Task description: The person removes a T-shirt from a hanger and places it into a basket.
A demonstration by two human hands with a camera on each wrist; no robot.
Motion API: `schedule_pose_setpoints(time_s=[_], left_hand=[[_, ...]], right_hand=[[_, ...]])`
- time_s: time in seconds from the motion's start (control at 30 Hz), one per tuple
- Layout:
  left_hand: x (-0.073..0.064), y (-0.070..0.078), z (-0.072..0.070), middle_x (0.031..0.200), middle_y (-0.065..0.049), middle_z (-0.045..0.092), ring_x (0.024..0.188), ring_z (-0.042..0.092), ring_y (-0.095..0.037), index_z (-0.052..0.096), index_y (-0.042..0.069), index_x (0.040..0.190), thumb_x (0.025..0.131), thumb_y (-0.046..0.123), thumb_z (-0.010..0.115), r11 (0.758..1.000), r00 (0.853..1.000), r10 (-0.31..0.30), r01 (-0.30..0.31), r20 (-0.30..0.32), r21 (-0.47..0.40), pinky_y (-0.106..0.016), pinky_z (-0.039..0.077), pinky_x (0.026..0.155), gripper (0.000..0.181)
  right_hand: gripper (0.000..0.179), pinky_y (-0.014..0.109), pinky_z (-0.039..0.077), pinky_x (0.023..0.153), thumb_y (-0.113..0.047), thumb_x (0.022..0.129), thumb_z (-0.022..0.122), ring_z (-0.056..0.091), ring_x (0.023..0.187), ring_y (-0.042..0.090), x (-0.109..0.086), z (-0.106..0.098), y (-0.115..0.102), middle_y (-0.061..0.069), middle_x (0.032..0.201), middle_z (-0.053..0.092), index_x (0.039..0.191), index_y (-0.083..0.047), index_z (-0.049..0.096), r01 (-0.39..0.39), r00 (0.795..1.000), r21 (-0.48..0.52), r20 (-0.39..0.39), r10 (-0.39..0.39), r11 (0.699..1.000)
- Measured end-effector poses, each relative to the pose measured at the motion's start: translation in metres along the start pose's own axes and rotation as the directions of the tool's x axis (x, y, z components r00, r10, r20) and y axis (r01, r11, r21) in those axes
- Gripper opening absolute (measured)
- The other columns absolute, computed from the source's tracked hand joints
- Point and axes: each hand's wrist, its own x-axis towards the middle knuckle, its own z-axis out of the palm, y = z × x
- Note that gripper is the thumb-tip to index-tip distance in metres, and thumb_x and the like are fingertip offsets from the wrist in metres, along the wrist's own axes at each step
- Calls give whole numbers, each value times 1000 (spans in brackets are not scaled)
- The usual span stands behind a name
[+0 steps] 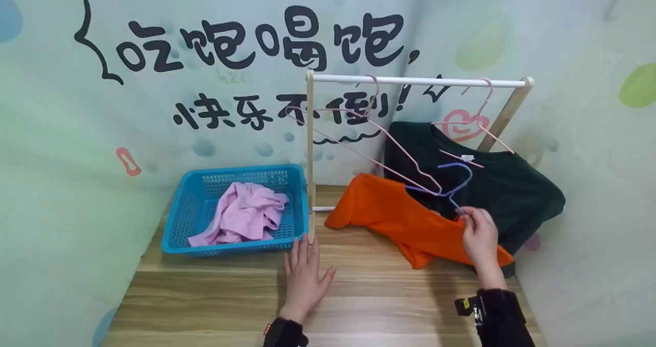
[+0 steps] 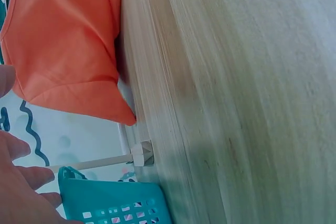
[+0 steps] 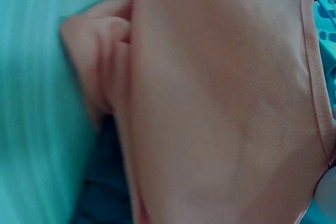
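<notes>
My right hand (image 1: 480, 239) pinches the arm of a blue-purple hanger (image 1: 467, 175) at the neckline of an orange T-shirt (image 1: 410, 219). The shirt hangs from that hanger in front of the rack, its sleeve to the left. In the right wrist view its cloth (image 3: 226, 98) fills most of the picture, with a fingertip at the right edge. My left hand (image 1: 303, 280) has its fingers extended at the front right corner of a blue basket (image 1: 230, 248), beside the rack's left post. In the left wrist view the fingers (image 2: 34, 177) overlap the basket's edge.
A wooden clothes rack with a white rail (image 1: 420, 81) stands at the back. A bare pink hanger (image 1: 405, 131) and another pink one carrying a dark green T-shirt (image 1: 528, 193) hang from it. Crumpled pink cloth (image 1: 248, 213) lies in the basket. Printed fabric walls enclose the wooden table (image 1: 215, 296).
</notes>
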Motion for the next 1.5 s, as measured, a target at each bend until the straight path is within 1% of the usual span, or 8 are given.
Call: schedule_pose_setpoints(time_s=[0.23,0.33,0.53,0.83,1.03,1.17,1.3,1.5], left_hand=[[1,4,3,155,-26,30,143,21,-47,39,-1,149,89,38,71,1000,1000,17,-17,3,24,-71,16,109,78],[3,6,4,155,-25,30,143,21,-47,39,-1,149,89,38,70,999,1000,26,-27,11,26,-70,16,109,78],[11,15,4,155,-24,31,142,24,-46,38,1,150,88,36,74,996,995,92,-91,-27,25,-66,19,111,80],[20,28,5,156,-12,36,145,26,-33,39,12,152,92,37,70,982,984,178,-179,21,54,-59,20,114,73],[21,25,7,126,-7,63,126,51,-28,60,14,137,88,28,76,953,945,304,-298,-118,59,-61,30,109,54],[22,20,7,98,-2,71,99,64,-23,74,14,113,82,20,81,940,910,338,-339,-241,39,-55,40,102,32],[23,15,4,88,-3,73,83,67,-21,76,9,97,78,11,84,931,878,341,-365,-335,-9,-41,53,86,21],[24,8,-7,88,-8,72,80,68,-24,75,3,95,78,0,82,935,869,252,-333,-425,-127,-36,57,75,18]], right_hand=[[12,9,39,78,13,92,58,56,85,22,-27,4,13,17,93,63,96,6,67,74,997,25,-39,-73,997],[15,6,39,79,16,89,59,56,82,20,-34,6,13,16,92,62,95,5,67,150,988,27,-27,-149,988],[27,10,42,80,26,81,60,58,79,24,-41,12,11,13,89,61,94,4,67,360,932,74,14,-362,930],[35,16,43,84,27,77,64,56,85,22,-47,23,-11,8,91,62,95,-2,67,478,859,176,110,-500,861],[36,20,44,81,27,77,64,56,84,22,-47,32,-18,6,90,62,97,-3,67,521,827,223,106,-552,824],[36,19,43,80,27,78,63,55,84,21,-47,35,-20,6,89,61,96,-3,66,522,821,240,119,-558,818],[36,17,44,80,28,76,64,56,82,21,-46,33,-21,7,88,62,95,-2,67,516,827,255,102,-553,818],[34,16,44,75,28,76,65,57,78,21,-39,24,-19,11,88,64,93,-1,70,458,872,278,43,-487,845]])
